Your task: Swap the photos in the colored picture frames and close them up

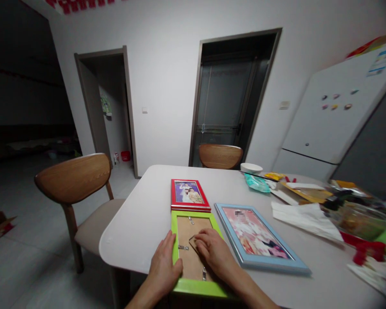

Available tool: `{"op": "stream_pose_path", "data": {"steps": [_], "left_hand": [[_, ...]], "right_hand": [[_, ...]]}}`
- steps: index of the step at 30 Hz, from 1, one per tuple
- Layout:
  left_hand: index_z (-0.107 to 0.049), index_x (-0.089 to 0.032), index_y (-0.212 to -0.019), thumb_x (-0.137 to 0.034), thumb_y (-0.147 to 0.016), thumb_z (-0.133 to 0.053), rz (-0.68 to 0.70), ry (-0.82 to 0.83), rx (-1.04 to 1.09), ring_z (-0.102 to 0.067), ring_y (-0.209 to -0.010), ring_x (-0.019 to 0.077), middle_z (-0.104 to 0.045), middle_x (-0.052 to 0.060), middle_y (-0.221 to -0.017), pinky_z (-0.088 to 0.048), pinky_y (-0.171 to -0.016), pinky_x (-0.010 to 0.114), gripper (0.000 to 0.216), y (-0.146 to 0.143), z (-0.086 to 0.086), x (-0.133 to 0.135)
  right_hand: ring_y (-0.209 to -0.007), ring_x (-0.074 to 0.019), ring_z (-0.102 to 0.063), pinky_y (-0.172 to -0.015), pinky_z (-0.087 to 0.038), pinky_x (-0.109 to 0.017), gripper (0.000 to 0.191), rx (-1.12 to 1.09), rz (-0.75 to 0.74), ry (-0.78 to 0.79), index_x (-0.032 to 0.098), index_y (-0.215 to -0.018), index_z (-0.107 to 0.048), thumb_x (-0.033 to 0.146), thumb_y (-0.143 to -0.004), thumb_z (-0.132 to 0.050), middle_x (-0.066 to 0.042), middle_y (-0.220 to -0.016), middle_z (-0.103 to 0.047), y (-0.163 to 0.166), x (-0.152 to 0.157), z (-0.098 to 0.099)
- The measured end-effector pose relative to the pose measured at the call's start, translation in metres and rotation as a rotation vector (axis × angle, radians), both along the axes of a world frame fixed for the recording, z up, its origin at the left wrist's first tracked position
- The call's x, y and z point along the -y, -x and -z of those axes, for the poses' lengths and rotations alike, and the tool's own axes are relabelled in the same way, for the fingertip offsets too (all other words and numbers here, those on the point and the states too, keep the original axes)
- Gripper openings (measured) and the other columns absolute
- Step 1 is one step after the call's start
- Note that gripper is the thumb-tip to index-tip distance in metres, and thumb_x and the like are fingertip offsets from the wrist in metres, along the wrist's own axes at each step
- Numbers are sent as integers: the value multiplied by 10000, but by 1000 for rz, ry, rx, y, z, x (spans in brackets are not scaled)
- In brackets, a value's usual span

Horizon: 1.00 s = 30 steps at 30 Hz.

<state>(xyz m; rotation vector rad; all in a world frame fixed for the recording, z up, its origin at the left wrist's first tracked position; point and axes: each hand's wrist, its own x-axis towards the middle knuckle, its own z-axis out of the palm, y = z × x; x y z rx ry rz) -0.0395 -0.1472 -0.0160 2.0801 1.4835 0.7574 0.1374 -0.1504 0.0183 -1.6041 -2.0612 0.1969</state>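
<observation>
Left hand [165, 266] lies flat, grip apart, steadying the green frame [193, 288]; right hand [214, 251] fingers its backing clip. A hard pry might snap the clip.

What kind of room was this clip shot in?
Most likely a home dining area by a kitchen: a white table with wooden chairs, a fridge with magnets, and framed photos laid out on the table.
</observation>
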Motion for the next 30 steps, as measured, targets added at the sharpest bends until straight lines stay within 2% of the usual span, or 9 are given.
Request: {"op": "stream_pose_path", "data": {"steps": [3,5,12,17,21,24,27,30], "left_hand": [[-340,-71,-1231,-176,-627,-444,1,2,2,-266,-1213,163,-305,88,-1327,-178,-1019,262,622,0,0,0],[-341,-73,-1232,-176,-630,-441,-1,6,-4,-270,-1211,167,-309,87,-1325,-182,-1018,266,619,0,-1,1],[-359,-51,-1222,-156,-624,-442,-1,4,-45,-273,-1210,188,-295,110,-1328,-189,-1018,273,613,-2,-3,2],[-363,-48,-1219,-149,-632,-435,6,-18,-54,-295,-1199,181,-309,114,-1320,-213,-1010,270,600,-2,-3,3],[-367,-69,-1218,-154,-623,-448,-4,7,-27,-288,-1203,171,-306,94,-1325,-206,-1010,260,606,-2,-3,3],[-374,-76,-1214,-163,-619,-449,-11,1,-11,-299,-1197,170,-317,89,-1321,-214,-1005,251,606,-2,-3,3],[-385,-67,-1206,-164,-616,-445,-9,-12,-18,-310,-1190,176,-334,99,-1311,-222,-1002,254,601,-2,-2,2],[-387,-81,-1206,-168,-616,-446,1,-12,-8,-310,-1190,173,-335,86,-1311,-225,-1002,259,599,-3,-3,2]], "right_hand": [[-834,-163,-477,-753,-344,-254,229,54,-101,59,201,-782,-644,275,-776,-428,-44,-819,-574,24,1,-7],[-821,-163,-476,-732,-340,-253,212,99,-104,74,207,-750,-646,292,-764,-452,-42,-795,-571,34,-1,-9],[-826,-182,-472,-694,-318,-273,157,180,24,40,198,-728,-610,267,-749,-471,-49,-811,-573,43,-9,-5],[-815,-187,-480,-675,-308,-277,135,153,77,31,194,-717,-596,255,-735,-476,-49,-801,-584,45,-13,1],[-736,-171,-508,-636,-318,-261,124,113,138,38,176,-698,-596,249,-710,-496,-58,-753,-597,45,-17,3],[-676,-139,-523,-605,-332,-225,179,88,104,46,177,-671,-606,287,-730,-478,-38,-699,-604,38,-22,1],[-721,-127,-532,-641,-340,-211,257,71,108,27,172,-751,-619,296,-785,-396,-41,-753,-612,25,-34,-1],[-795,-163,-521,-692,-337,-245,270,81,189,14,135,-777,-622,271,-785,-389,-91,-818,-605,12,-50,3]]}}
